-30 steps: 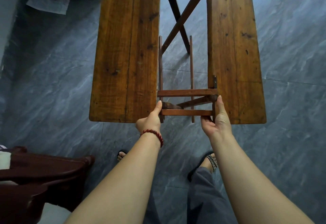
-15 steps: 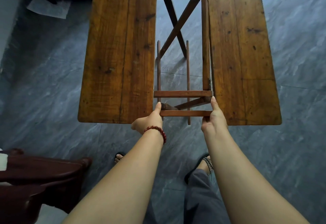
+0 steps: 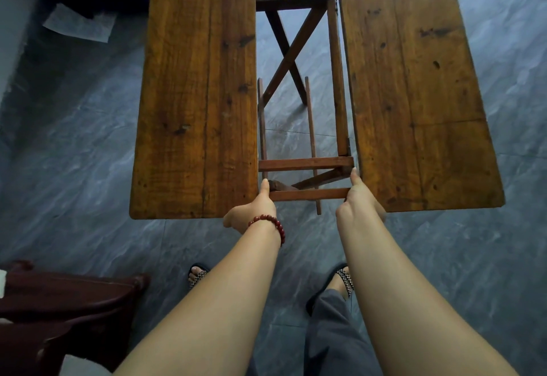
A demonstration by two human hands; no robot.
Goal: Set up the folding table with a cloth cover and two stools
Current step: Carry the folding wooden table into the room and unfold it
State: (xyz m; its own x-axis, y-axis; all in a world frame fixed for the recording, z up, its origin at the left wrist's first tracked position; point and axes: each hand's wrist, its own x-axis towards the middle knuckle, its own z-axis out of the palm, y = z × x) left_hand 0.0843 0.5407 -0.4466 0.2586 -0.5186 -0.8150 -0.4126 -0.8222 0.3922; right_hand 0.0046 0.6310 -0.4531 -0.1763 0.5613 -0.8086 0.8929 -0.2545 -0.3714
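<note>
- The folding table point(image 3: 195, 94) stands straight ahead on the grey floor point(image 3: 74, 153). Its two leaves lie flat with a wide gap between them, and the crossed legs point(image 3: 284, 58) show through the gap.
- The left hand point(image 3: 251, 212) and the right hand point(image 3: 359, 198) each grip one end of the near rail point(image 3: 307, 194), thumbs up — the fingers underneath are hidden.
- The frame probably needs working evenly from both ends so it doesn't twist. Thumbs should stay clear of the leaf edges, and the top should sit level before any cloth goes on.
- Dark wooden furniture point(image 3: 65, 295) sits at lower left, and a paper sheet point(image 3: 80, 24) lies further off.
</note>
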